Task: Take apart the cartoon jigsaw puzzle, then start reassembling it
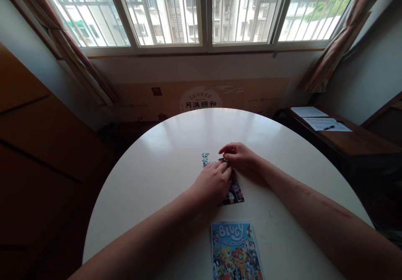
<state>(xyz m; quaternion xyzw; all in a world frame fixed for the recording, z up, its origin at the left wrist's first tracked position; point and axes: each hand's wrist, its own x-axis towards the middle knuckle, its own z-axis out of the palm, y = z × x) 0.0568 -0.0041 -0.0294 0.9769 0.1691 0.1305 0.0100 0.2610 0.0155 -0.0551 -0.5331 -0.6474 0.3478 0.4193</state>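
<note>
On a round-edged, glossy white table [141, 188], a multicoloured jigsaw puzzle [236, 194] lies partly under a loosely spread, seemingly empty left hand [215, 180], while a half-curled right hand [240, 155], its hold unclear, is at the far edge, apparently fitting pieces, which calls for careful alignment

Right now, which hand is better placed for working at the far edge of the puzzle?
Probably the right hand: it is curled at the far edge of the puzzle, while the left hand lies over the puzzle, covering part of it.
</note>
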